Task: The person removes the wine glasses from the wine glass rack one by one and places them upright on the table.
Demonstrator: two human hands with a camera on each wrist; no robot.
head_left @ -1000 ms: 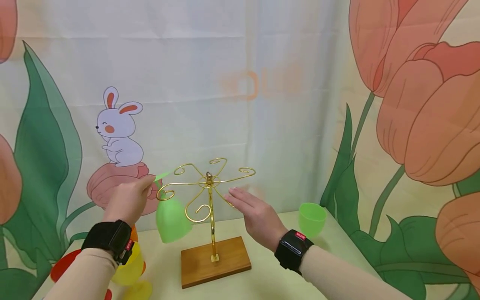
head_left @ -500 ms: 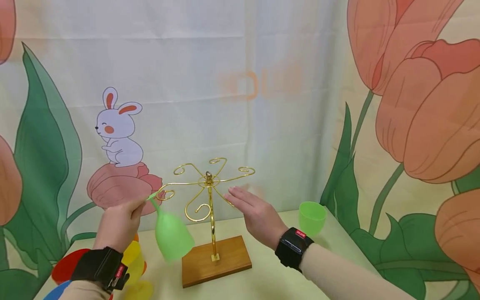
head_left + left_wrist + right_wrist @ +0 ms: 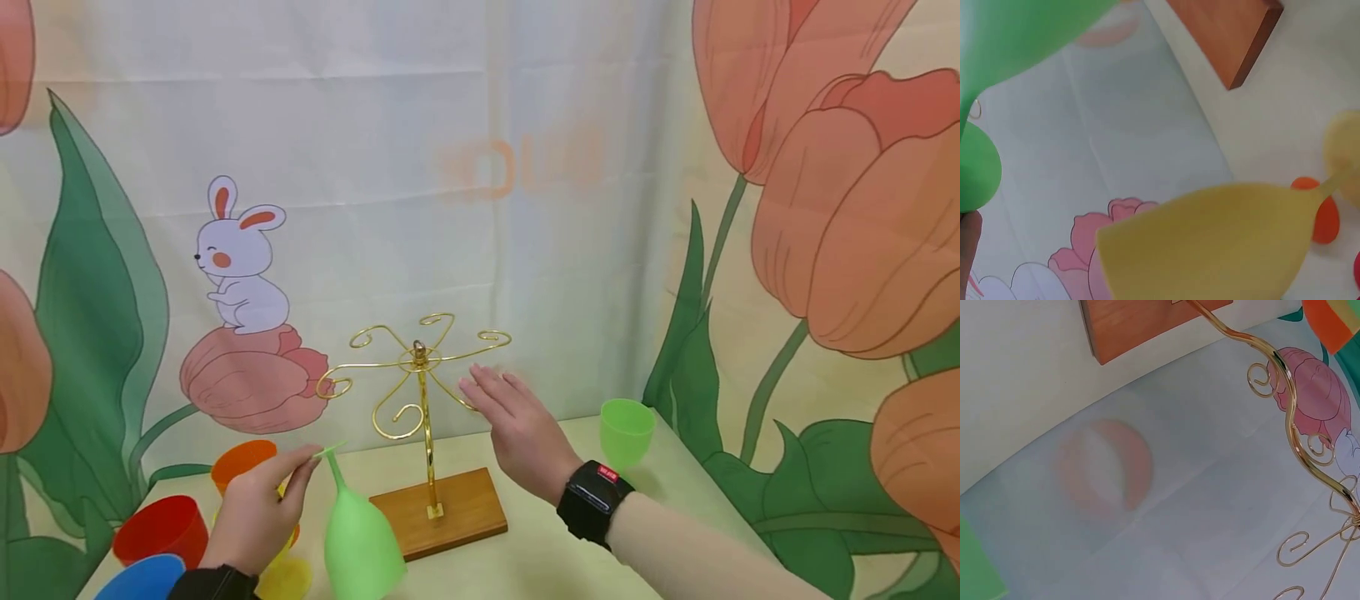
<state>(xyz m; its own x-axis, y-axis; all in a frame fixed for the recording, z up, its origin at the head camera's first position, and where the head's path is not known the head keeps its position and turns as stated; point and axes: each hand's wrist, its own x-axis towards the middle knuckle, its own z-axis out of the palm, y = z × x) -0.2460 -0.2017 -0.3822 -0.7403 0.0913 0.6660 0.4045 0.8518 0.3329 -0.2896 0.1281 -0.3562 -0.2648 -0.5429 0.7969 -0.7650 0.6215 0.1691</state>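
Note:
My left hand point(image 3: 258, 508) pinches a green plastic goblet point(image 3: 362, 550) by the rim of its foot, bowl hanging upside down at the left front of the gold rack. In the left wrist view a fingertip point(image 3: 967, 244) meets the goblet's round green foot point(image 3: 979, 169). The gold rack point(image 3: 429, 433) has several curled wire arms and rises from a wooden base point(image 3: 468, 508). Beside the rack's front right arm is my right hand point(image 3: 521, 425), fingers straight and together, their tips overlapping the arm's end. Another green goblet point(image 3: 626, 433) is at the back right.
At the left of the table point(image 3: 555, 550) are a red goblet point(image 3: 161, 533), an orange one point(image 3: 243, 467), a blue one point(image 3: 142, 579) and a yellow one point(image 3: 1210, 244), close around my left hand. A printed fabric backdrop point(image 3: 375, 167) encloses the table's back and sides.
My left hand has drawn back and down from the rack's left arm, lowering the green goblet toward the table's front. My right hand stays nearly in place beside the rack.

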